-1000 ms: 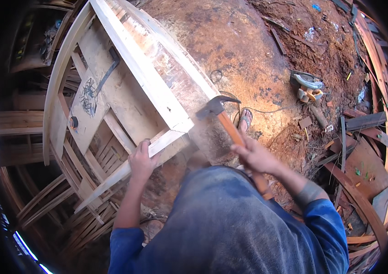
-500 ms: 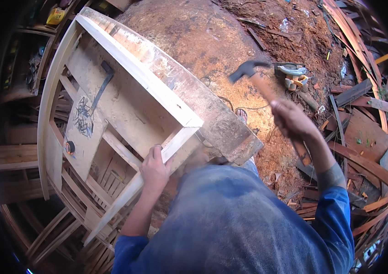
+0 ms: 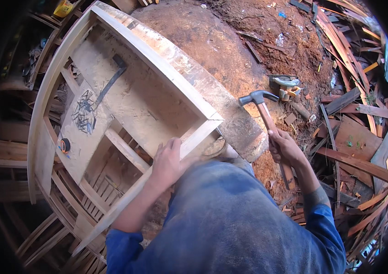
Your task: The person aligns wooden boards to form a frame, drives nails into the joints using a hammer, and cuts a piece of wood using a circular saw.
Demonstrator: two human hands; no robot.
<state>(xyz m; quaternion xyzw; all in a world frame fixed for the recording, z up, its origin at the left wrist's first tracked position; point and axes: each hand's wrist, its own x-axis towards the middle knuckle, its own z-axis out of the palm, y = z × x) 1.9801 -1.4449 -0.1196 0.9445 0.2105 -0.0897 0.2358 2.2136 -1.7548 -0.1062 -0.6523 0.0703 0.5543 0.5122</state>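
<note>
A pale wooden frame stands on the workbench in front of me. My left hand grips its near rail, fingers wrapped over the top edge close to the right corner. In my right hand is a claw hammer, held by its wooden handle, its dark metal head raised to the right of the frame corner and apart from it. Inside the frame, a pile of loose nails lies on a board, with a dark angled metal tool touching the pile. An orange-and-black tape measure rests on the same board.
A worn bench slab reaches out past the frame. On the sawdust-covered ground sits a handheld power tool. Scrap wood is heaped along the right side. Slatted wooden pieces stand at the lower left.
My right hand has brought the hammer lower, and its head now sits farther right in the view. The view has shifted a little; my left hand stays on the rail.
</note>
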